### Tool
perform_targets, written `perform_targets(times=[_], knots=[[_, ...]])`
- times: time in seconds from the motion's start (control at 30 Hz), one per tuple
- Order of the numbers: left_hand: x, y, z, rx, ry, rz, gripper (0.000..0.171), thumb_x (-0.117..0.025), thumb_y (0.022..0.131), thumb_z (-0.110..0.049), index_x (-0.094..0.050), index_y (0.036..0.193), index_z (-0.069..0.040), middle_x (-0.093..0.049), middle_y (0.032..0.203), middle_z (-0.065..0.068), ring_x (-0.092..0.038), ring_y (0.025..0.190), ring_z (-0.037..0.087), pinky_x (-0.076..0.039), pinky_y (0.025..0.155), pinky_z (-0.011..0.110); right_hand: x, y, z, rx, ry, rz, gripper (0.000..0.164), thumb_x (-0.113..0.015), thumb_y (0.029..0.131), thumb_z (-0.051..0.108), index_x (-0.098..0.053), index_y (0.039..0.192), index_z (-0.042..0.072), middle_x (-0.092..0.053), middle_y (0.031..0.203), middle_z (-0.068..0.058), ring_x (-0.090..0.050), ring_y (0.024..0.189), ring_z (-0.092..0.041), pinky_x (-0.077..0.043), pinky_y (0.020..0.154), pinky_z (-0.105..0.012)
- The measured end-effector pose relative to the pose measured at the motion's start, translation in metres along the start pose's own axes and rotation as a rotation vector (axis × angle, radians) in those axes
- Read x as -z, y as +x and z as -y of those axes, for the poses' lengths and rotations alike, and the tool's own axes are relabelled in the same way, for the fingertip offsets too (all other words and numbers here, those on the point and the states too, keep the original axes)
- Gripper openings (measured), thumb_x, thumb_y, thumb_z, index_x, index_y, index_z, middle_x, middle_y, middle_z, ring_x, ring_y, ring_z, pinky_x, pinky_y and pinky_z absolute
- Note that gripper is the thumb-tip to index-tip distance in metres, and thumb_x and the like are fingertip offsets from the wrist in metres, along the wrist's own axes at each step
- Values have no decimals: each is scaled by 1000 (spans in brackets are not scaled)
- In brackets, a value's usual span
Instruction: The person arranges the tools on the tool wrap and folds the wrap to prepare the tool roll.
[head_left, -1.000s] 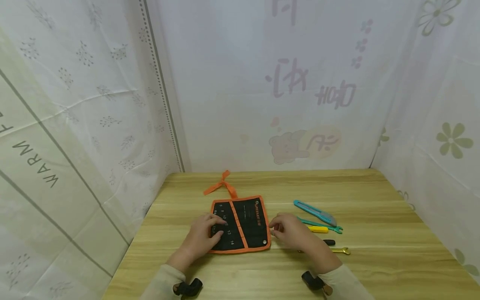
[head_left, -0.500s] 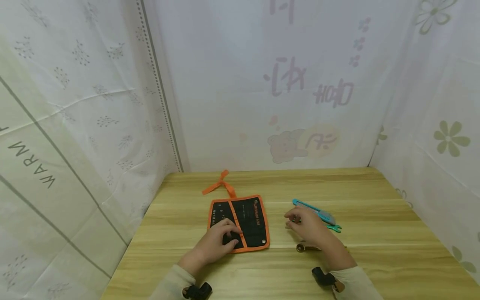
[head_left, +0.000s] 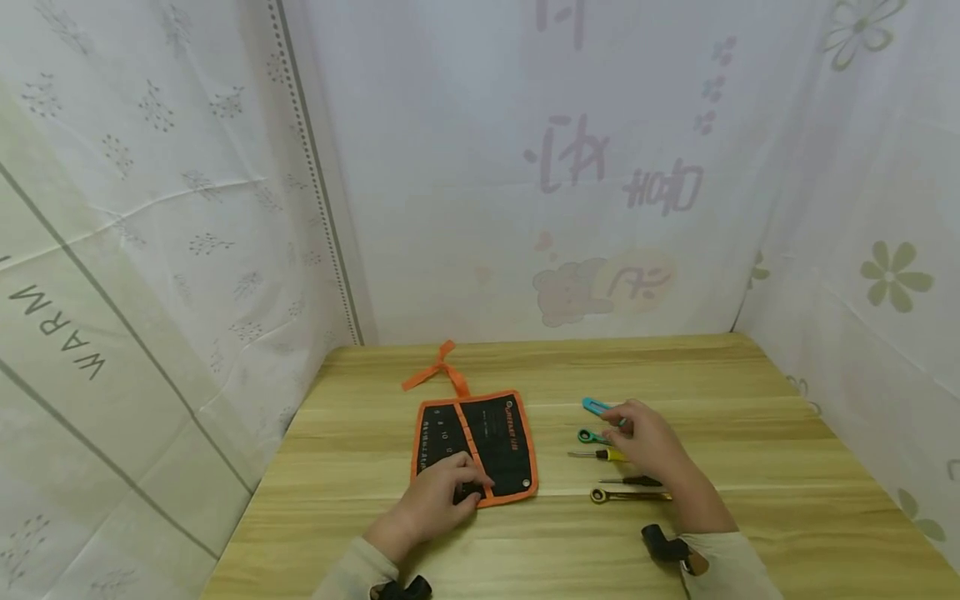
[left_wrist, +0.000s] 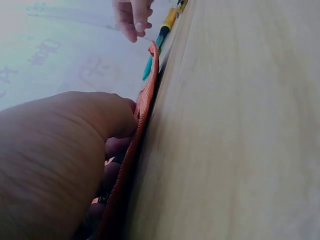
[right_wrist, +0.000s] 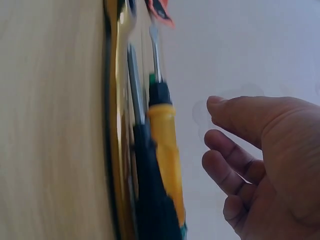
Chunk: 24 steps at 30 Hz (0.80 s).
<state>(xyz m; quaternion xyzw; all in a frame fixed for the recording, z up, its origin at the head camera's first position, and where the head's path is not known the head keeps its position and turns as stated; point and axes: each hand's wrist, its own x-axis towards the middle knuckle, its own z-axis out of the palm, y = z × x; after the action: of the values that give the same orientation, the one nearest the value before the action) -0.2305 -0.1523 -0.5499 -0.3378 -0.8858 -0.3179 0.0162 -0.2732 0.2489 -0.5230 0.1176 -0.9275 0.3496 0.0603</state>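
Observation:
A black tool pouch point(head_left: 491, 425) with orange edging and printed numbers lies flat on the table. My left hand point(head_left: 438, 500) rests on its lower near part, fingers loosely bent on the fabric; the left wrist view shows the thumb at the orange edging point(left_wrist: 144, 100). My right hand point(head_left: 648, 437) hovers over the tools, and in the right wrist view its fingers point(right_wrist: 227, 172) are relaxed with nothing between them. Beneath or beside it lie a teal utility knife point(head_left: 595, 406), a green ratchet wrench point(head_left: 591, 436), a yellow-handled screwdriver point(head_left: 611, 455), a black-handled screwdriver point(head_left: 637, 481) and a gold ratchet wrench point(head_left: 630, 496).
An orange tie strap point(head_left: 450, 375) extends from the pouch's far edge. The wooden table point(head_left: 345, 467) is bordered by printed curtains point(head_left: 450, 208) at the back and sides. Bare tabletop separates the pouch from the tools.
My right hand has moved right, away from the pouch's edge and over the tools, uncovering several tool heads. My left hand has slid right and nearer across the pouch.

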Motion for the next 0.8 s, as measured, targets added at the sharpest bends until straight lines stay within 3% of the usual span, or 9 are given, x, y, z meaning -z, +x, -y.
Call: perform_targets(times=[0.13, 0.37, 0.63, 0.8], knots=[[-2, -1, 1, -19, 30, 1, 27, -73, 99, -16, -78, 119, -33, -57, 102, -16, -48, 74, 1, -45, 65, 21, 8, -2, -11, -25, -45, -11, 27, -78, 97, 17, -75, 123, 9, -63, 102, 0, -55, 86, -18, -50, 70, -38], [-5, 0, -1, -54, 75, -2, 32, -71, 97, -11, -79, 118, -34, -55, 103, -17, -49, 78, 0, -45, 69, 21, 21, -9, -26, -59, -104, -45, 30, -77, 98, 17, -74, 126, 8, -65, 110, -5, -61, 95, -24, -54, 76, -45], [-6, 0, -3, -65, 93, -52, 16, -76, 99, -21, -79, 110, -32, -58, 102, -17, -55, 82, 0, -50, 73, 23, 28, -14, -40, -116, -189, -59, 39, -77, 98, 25, -71, 131, 6, -63, 119, -10, -61, 109, -37, -51, 85, -58], [-6, -1, -3, -62, 100, -78, 13, -77, 99, -24, -79, 109, -32, -60, 99, -17, -54, 81, -2, -50, 72, 23, 30, -15, -45, -134, -179, -41, 45, -79, 96, 27, -69, 134, 5, -63, 121, -12, -61, 106, -36, -44, 88, -61]])
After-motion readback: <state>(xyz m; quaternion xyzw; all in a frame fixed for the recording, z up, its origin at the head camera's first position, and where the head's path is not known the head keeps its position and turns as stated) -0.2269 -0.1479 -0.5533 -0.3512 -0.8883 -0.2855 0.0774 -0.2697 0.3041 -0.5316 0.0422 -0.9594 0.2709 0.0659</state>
